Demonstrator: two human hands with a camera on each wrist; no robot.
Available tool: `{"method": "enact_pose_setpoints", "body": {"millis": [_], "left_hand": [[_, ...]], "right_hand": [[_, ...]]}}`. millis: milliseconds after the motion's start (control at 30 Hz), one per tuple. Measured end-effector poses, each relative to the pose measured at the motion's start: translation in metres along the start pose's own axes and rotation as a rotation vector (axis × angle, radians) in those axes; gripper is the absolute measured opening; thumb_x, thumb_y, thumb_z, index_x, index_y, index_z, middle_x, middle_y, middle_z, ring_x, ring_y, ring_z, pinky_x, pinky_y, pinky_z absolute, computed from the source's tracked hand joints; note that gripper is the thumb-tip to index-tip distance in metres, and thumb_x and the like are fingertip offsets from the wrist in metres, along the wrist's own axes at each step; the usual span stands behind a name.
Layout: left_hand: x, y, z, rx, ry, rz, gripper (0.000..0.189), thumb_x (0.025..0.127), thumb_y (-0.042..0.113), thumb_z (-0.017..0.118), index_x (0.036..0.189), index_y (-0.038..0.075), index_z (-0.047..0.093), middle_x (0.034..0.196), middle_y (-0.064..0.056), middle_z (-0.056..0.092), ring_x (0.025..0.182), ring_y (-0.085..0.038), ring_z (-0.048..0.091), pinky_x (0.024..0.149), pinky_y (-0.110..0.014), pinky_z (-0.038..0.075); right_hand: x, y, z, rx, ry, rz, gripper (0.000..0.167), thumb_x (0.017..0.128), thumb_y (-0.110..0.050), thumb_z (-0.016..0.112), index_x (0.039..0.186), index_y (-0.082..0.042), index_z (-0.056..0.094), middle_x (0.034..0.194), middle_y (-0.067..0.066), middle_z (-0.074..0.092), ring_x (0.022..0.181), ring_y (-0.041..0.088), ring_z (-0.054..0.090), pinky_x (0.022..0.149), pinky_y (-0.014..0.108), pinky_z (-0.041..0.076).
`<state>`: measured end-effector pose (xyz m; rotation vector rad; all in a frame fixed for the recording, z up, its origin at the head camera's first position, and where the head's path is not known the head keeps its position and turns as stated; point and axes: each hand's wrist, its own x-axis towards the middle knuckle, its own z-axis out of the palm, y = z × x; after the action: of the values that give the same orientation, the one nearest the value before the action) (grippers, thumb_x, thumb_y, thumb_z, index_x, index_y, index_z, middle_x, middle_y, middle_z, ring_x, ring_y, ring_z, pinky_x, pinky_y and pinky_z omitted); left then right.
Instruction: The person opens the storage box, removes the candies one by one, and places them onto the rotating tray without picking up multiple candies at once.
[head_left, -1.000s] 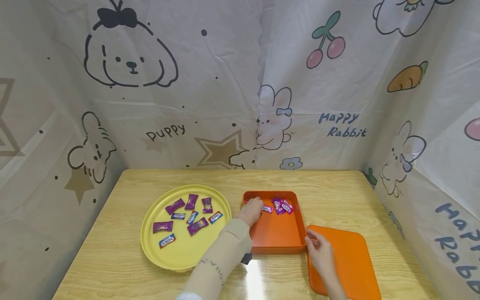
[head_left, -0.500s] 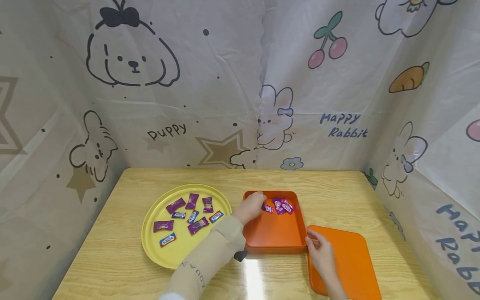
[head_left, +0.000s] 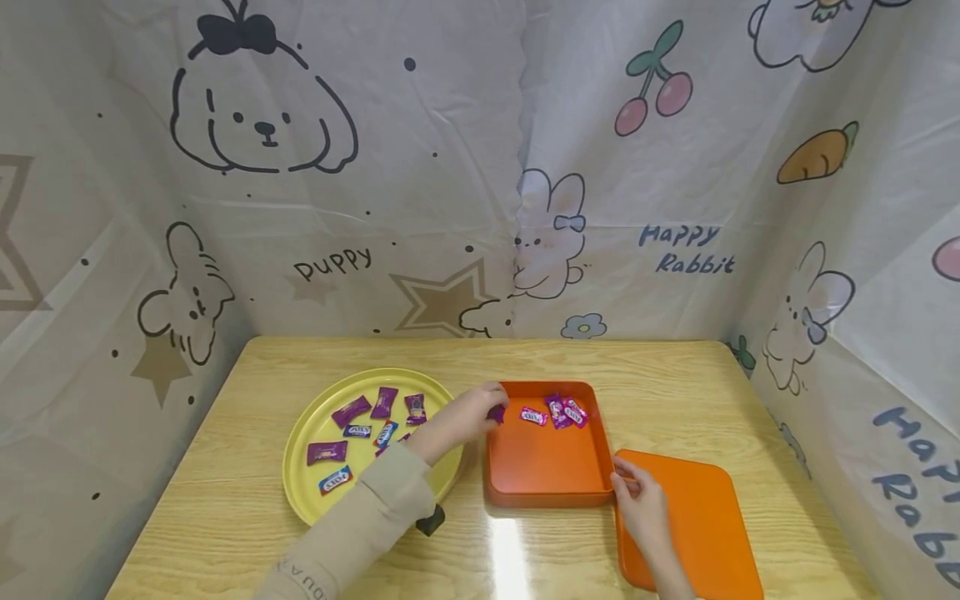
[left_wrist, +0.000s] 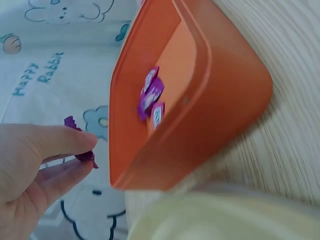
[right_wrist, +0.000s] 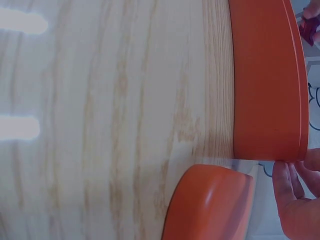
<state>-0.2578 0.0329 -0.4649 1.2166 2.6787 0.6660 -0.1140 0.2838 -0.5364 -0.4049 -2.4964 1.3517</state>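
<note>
Pinching purple candy (head_left: 496, 413): left hand (head_left: 467, 415) (right hand (head_left: 642, 505), loosely extended, touching orange box (head_left: 551, 499)).

The head view looks forward and down; both closer wrist views share the orange box (head_left: 551, 500).

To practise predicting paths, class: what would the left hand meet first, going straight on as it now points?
Probably the orange box, near its far-left corner. The left hand, pinching a purple candy, points that way, but its height is unclear, so it might pass above.
</note>
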Motion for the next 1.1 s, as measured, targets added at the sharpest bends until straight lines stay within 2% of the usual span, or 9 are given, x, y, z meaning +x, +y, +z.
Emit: {"method": "enact_pose_setpoints", "body": {"millis": [133,367,467,600,767,900,1100], "left_hand": [[-0.020,-0.011,-0.006,-0.001,0.018,0.039,0.023,0.078,-0.005,0.066,0.100,-0.001,0.063,0.105,-0.013,0.058,0.098,-0.026,0.057,0.085,-0.034,0.049],[-0.053,-0.033,-0.007,0.010,0.008,-0.019,0.025,0.077,-0.005,0.067,0.101,-0.001,0.062,0.104,-0.012,0.057,0.097,-0.027,0.058,0.083,-0.035,0.050],[-0.061,-0.040,-0.005,0.067,-0.005,-0.002,0.024,0.076,-0.004,0.068,0.098,-0.001,0.062,0.101,-0.012,0.058,0.095,-0.027,0.058,0.081,-0.034,0.050],[-0.068,-0.045,-0.002,0.109,-0.033,0.033,0.020,0.075,-0.002,0.070,0.094,0.001,0.064,0.094,-0.007,0.059,0.086,-0.021,0.058,0.075,-0.027,0.050],[-0.071,-0.045,0.005,0.099,-0.095,0.044,0.021,0.074,-0.004,0.070,0.093,0.002,0.064,0.090,-0.005,0.058,0.083,-0.019,0.058,0.073,-0.024,0.050],[-0.072,-0.048,0.011,0.112,-0.117,0.075,0.016,0.073,-0.007,0.068,0.087,0.002,0.064,0.083,-0.005,0.057,0.076,-0.016,0.056,0.069,-0.021,0.049],[-0.075,-0.049,0.018,0.085,-0.153,0.035,0.020,0.072,-0.014,0.062,0.080,0.004,0.064,0.078,-0.003,0.055,0.067,-0.008,0.046,0.062,-0.018,0.044]], "right_hand": [[0.000,0.000,-0.001,-0.002,-0.006,0.001,0.027,0.087,-0.002,0.058,0.113,0.005,0.060,0.102,0.022,0.063,0.082,0.029,0.064,0.063,0.017,0.049],[0.001,0.001,-0.001,-0.001,-0.018,0.045,0.028,0.088,-0.003,0.057,0.115,0.003,0.060,0.104,0.021,0.063,0.084,0.029,0.063,0.062,0.018,0.049],[0.001,0.001,-0.001,-0.008,-0.016,0.041,0.028,0.087,-0.002,0.057,0.115,0.003,0.060,0.103,0.020,0.063,0.084,0.029,0.063,0.062,0.019,0.050],[0.000,0.000,-0.001,-0.012,-0.025,0.040,0.028,0.088,-0.002,0.056,0.115,0.004,0.060,0.104,0.021,0.062,0.085,0.029,0.063,0.062,0.019,0.050],[0.000,0.000,-0.001,-0.013,-0.029,0.053,0.029,0.088,-0.003,0.056,0.116,0.003,0.059,0.105,0.020,0.062,0.085,0.029,0.062,0.062,0.018,0.049],[0.001,0.001,0.000,-0.019,-0.015,0.048,0.028,0.088,-0.003,0.057,0.115,0.002,0.060,0.103,0.019,0.063,0.084,0.028,0.063,0.062,0.018,0.049],[0.001,0.001,0.000,-0.023,-0.003,0.038,0.027,0.087,-0.003,0.058,0.114,0.002,0.061,0.102,0.019,0.064,0.083,0.028,0.063,0.062,0.018,0.049]]}}
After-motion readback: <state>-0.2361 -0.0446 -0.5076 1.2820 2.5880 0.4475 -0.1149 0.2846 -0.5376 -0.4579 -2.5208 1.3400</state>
